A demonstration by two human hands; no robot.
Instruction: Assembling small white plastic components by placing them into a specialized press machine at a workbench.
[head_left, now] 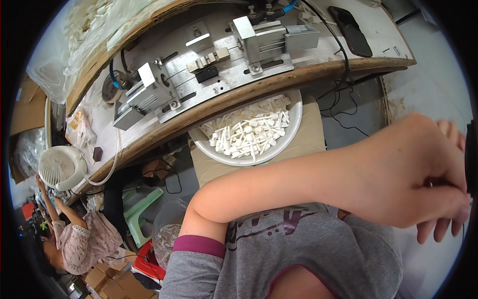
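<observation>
At the frame's right edge, my left hand [423,172] is bent with fingers curled; I can't tell if it grips anything, nor whether the fingers [452,132] behind are my right hand's. Upper centre, small white stick-shaped pieces [254,133] fill a round white bowl [298,122] by the wood-edged white counter [383,39], presumably kept handy below the silver metal clamping fixture [231,75].
</observation>
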